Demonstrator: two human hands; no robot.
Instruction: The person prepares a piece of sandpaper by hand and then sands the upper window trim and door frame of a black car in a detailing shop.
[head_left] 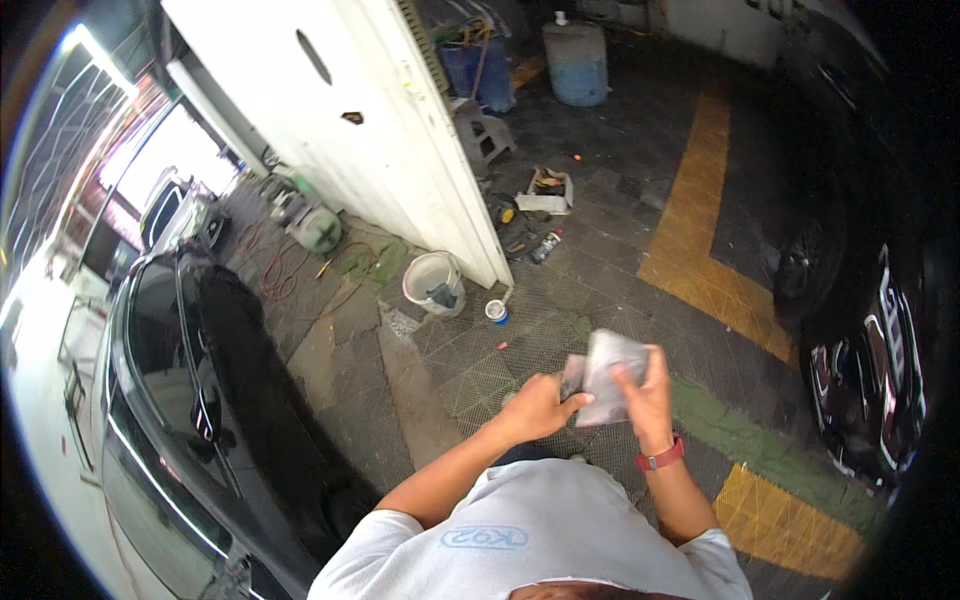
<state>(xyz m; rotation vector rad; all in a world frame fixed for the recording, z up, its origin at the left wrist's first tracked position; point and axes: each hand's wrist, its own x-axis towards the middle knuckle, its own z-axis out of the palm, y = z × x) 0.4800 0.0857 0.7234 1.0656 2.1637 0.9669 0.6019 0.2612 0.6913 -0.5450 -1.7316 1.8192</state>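
Observation:
In front of my body, my left hand (538,408) and my right hand (650,395) are close together. A pale grey, flat, roughly rectangular piece (612,370) is in my right hand, with the thumb lying on its face. My left hand pinches a smaller brownish-grey flat piece (572,372) beside it. The two pieces touch or overlap; whether they are joined I cannot tell. Both are smeared by motion, so their material is unclear. A red band (660,456) circles my right wrist.
A dark car (190,390) stands at left, another dark vehicle (870,370) at right. Ahead are a white bucket (434,283), a small blue-and-white can (497,312), a bottle (546,247), an open box (546,190) and a white panel (370,120). A green compressor (312,225) trails red hose.

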